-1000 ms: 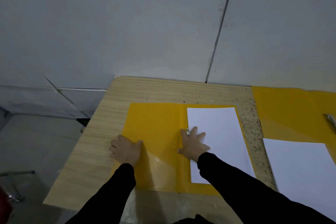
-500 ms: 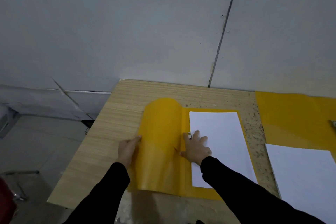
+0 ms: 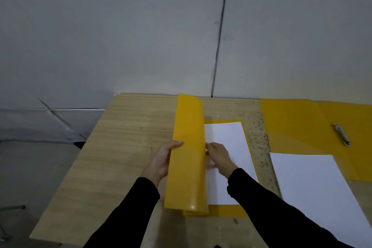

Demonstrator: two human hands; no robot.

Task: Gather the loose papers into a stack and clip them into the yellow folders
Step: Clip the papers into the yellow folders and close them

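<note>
Folder cover (image 3: 188, 153) lifted higher, papers (image 3: 227, 147) inside

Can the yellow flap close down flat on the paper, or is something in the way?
Yes, the right hand is in the way. It rests on the white paper beside the fold, under where the yellow flap, held up by the left hand, would land. Nothing else visible lies on that paper.

yellow folder (image 3: 188, 147), white paper (image 3: 227, 137), black sleeves (image 3: 128, 211)
</note>
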